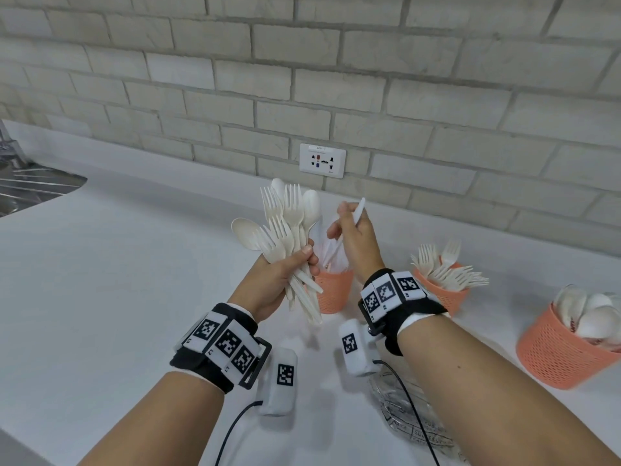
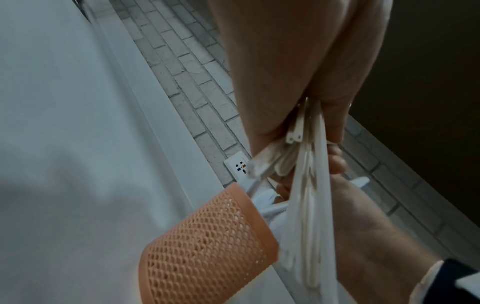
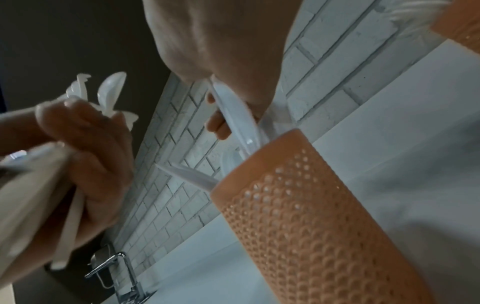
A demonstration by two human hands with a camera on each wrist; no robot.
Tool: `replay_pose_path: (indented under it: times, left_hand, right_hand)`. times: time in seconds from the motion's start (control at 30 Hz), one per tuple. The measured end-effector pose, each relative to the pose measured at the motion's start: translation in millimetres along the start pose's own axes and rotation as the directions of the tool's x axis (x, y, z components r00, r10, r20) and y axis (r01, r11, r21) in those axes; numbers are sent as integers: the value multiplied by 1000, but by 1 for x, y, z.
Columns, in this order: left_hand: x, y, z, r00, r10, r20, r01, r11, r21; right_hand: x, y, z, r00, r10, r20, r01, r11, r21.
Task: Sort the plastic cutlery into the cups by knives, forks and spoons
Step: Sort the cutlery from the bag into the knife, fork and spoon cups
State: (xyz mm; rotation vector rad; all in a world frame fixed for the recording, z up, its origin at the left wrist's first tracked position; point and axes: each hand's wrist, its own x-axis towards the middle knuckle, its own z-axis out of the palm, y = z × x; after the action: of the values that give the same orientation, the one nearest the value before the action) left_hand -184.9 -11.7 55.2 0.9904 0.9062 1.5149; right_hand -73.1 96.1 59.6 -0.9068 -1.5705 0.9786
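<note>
My left hand (image 1: 285,274) grips a bundle of cream forks and spoons (image 1: 289,230) by the handles, heads up; the left wrist view shows those handle ends (image 2: 293,156). Just right of it, my right hand (image 1: 353,233) pinches a white knife (image 1: 358,210) and holds it over an orange mesh cup (image 1: 334,290) that has white knives in it. In the right wrist view the knife (image 3: 233,115) dips into this cup (image 3: 311,216). A second orange cup (image 1: 443,290) holds forks (image 1: 447,269). A third (image 1: 564,354) at the right holds spoons (image 1: 591,314).
The cups stand on a white counter (image 1: 134,280) against a brick wall with a socket (image 1: 322,160). A steel sink (image 1: 27,186) lies at the far left, its tap (image 3: 116,265) in the right wrist view. A clear plastic bag (image 1: 410,412) lies under my right forearm.
</note>
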Motion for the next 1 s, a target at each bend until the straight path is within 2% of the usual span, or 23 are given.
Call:
replay_pose_path:
  times: [0.13, 0.23, 0.33, 0.4, 0.53, 0.6, 0.7, 0.73, 0.8, 0.87, 0.93, 1.0]
  left_hand:
    - [-1, -1, -1, 1000, -6, -2, 7, 1000, 6]
    - [-1, -2, 1, 1000, -21, 0, 21, 999, 32]
    - [-2, -4, 3, 1000, -29, 0, 29, 998, 48]
    - [-2, -3, 5, 999, -32, 8, 32, 998, 47]
    - [-4, -1, 7, 999, -39, 14, 38, 998, 59]
    - [-5, -1, 8, 999, -40, 16, 39, 997, 64]
    - [-7, 0, 10, 999, -41, 12, 39, 994, 98]
    - [-7, 0, 10, 999, -40, 7, 39, 993, 108]
    - [-7, 0, 8, 999, -36, -12, 37, 993, 111]
    - [-7, 1, 7, 999, -34, -24, 37, 993, 108]
    - [-7, 1, 5, 999, -32, -29, 35, 993, 110]
    - [-6, 1, 5, 999, -20, -48, 25, 994, 110]
  right_hand:
    - [2, -1, -3, 1000, 1, -11, -1, 1000, -21]
    - [3, -5, -4, 994, 58, 95, -35, 974, -223]
    - [9, -10, -5, 971, 120, 208, -18, 900, -436]
    - [12, -13, -7, 980, 51, 192, 44, 887, -459]
    - [9, -20, -12, 987, -146, 66, 160, 869, -469]
    - [9, -18, -12, 985, -130, 111, 170, 798, -578]
    - [5, -14, -10, 982, -1, 187, 144, 644, -752]
    - [5, -14, -9, 982, 10, 188, 141, 625, -768]
    - [4, -19, -10, 982, -14, 186, 151, 647, -748]
    - [5, -28, -12, 982, -95, 161, 181, 692, -699]
    - [1, -42, -12, 958, -277, 74, 270, 790, -550]
    - [-11, -57, -11, 906, -422, -8, 393, 850, -352]
